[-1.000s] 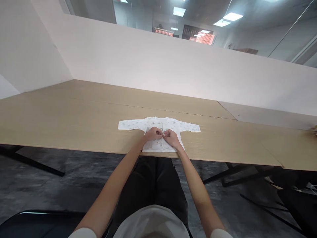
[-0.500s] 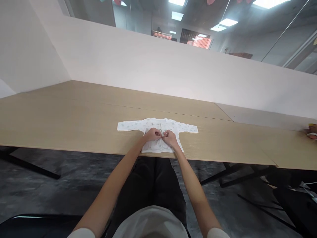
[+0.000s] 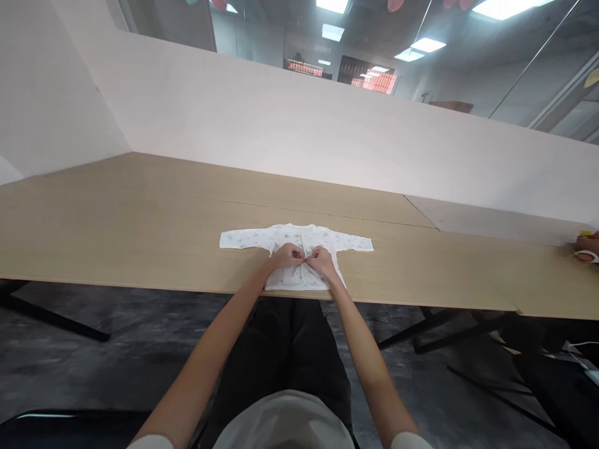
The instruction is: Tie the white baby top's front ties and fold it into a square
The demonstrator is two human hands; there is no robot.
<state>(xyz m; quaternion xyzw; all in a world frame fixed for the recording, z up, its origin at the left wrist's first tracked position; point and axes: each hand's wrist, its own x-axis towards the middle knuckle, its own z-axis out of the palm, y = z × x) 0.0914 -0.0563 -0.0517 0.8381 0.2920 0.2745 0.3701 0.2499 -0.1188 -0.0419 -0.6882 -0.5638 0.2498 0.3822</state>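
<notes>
A small white baby shirt with a fine dotted print lies spread on the table, sleeves stretched out to both sides and hem near the front edge. Both hands meet at its front opening, about halfway down. My left hand pinches the cloth edge left of the opening. From the other side, my right hand pinches the opposite edge, its fingertips almost touching those of the left. Whatever fastener sits between the fingertips is too small to make out.
The wooden table runs along a white wall with glass above it. At the far right edge, a person's hand is near a white-rimmed object. A black chair stands at lower left.
My hands stay at the shirt's opening, with the fingertips shifting only slightly. The view has moved a little. At the far right, the other person's hand has come further into view.
</notes>
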